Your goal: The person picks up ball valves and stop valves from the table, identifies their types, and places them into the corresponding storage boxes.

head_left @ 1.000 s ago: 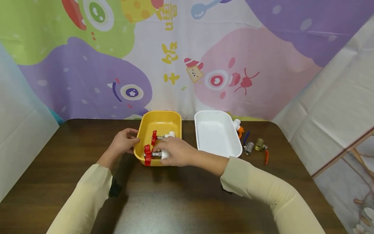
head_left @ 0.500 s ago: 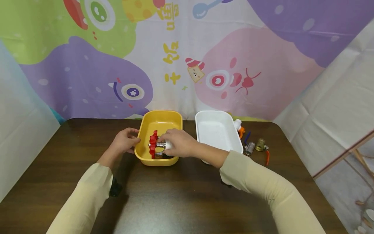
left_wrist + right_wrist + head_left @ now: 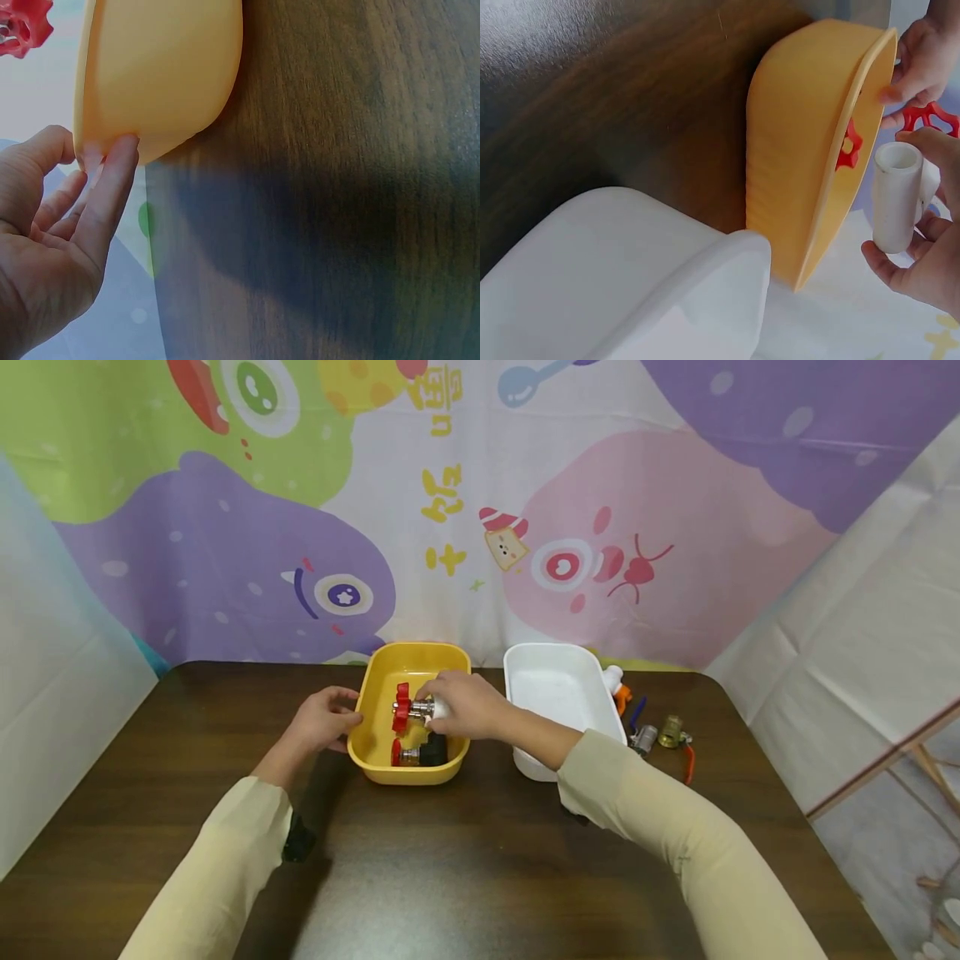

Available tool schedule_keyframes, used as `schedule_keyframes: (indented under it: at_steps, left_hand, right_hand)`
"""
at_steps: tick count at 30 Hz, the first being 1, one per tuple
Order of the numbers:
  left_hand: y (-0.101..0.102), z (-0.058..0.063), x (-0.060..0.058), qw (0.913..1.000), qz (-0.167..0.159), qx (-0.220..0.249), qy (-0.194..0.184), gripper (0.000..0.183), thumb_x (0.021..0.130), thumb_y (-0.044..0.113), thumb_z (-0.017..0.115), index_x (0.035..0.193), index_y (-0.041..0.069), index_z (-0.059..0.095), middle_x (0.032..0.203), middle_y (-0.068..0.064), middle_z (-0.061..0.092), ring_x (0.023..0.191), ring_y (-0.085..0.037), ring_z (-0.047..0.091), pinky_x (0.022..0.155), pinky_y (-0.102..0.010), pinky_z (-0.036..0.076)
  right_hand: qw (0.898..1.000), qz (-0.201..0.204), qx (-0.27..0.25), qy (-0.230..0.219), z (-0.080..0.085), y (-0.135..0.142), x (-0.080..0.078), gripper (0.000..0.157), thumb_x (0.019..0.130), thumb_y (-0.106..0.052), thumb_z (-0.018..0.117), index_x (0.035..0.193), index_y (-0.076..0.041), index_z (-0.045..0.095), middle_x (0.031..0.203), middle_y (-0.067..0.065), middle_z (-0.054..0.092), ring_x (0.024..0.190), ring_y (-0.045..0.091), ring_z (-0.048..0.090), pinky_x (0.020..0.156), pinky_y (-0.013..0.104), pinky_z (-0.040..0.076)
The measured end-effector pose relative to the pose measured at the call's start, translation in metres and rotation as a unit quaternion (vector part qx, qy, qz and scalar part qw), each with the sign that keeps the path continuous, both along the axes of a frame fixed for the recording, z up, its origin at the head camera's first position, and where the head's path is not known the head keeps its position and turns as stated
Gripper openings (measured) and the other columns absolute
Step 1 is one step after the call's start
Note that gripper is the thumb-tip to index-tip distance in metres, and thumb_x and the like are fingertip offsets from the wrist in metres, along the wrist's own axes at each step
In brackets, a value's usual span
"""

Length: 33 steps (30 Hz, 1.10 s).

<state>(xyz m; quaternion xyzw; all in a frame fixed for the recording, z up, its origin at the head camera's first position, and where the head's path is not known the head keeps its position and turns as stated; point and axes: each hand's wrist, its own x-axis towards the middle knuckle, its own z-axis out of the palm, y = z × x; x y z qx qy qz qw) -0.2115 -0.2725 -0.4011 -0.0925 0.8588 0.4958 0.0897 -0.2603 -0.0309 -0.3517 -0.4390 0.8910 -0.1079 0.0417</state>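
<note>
My right hand grips a stop valve with a white plastic body and a red handwheel, above the yellow tray. In the right wrist view the white pipe end of this valve faces the camera. Lower in the tray lies a dark-bodied valve, also with a red handwheel. At the tray's left side, my left hand pinches the rim between thumb and fingers, as the left wrist view shows at the yellow wall. The tray floor behind the right hand is hidden.
Right of the yellow tray stands a white tray. Beyond it lie a white valve with an orange handle, a blue-handled metal valve and a brass one with a red lever. A printed cloth hangs behind the table.
My right hand has carried the white valve from the tray's near edge toward the back, uncovering the dark-bodied valve. The left hand has stayed on the rim.
</note>
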Motion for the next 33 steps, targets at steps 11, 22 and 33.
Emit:
schedule_keyframes:
  at_steps: [11,22,33]
  left_hand:
    - [-0.002,-0.001,0.0,1.0,0.002,-0.004,-0.006,0.048,0.091,0.011,0.057,0.133,-0.001,0.038,0.114,-0.027,0.054,0.087,-0.032,0.066,0.065,-0.039,0.059]
    - [-0.002,-0.003,0.0,1.0,0.005,0.006,-0.005,0.047,0.091,0.01,0.057,0.132,-0.001,0.039,0.111,-0.027,0.055,0.085,-0.031,0.066,0.064,-0.039,0.059]
    - [-0.001,-0.001,0.0,1.0,0.005,0.007,-0.003,0.046,0.091,0.01,0.057,0.132,-0.001,0.039,0.111,-0.026,0.055,0.087,-0.033,0.065,0.065,-0.04,0.059]
  right_hand:
    - [1.0,-0.011,0.005,0.007,-0.001,-0.003,-0.016,0.039,0.083,-0.029,0.067,0.12,-0.017,0.061,0.114,0.005,0.063,0.104,0.02,0.057,0.088,0.038,0.048]
    - [1.0,-0.03,0.003,-0.004,-0.007,-0.008,-0.029,0.038,0.085,-0.029,0.065,0.121,-0.019,0.06,0.119,0.004,0.061,0.111,0.02,0.054,0.088,0.042,0.047]
    - [0.999,-0.036,0.0,-0.005,-0.008,-0.011,-0.036,0.037,0.084,-0.026,0.066,0.12,-0.018,0.061,0.12,0.006,0.06,0.115,0.023,0.052,0.094,0.043,0.046]
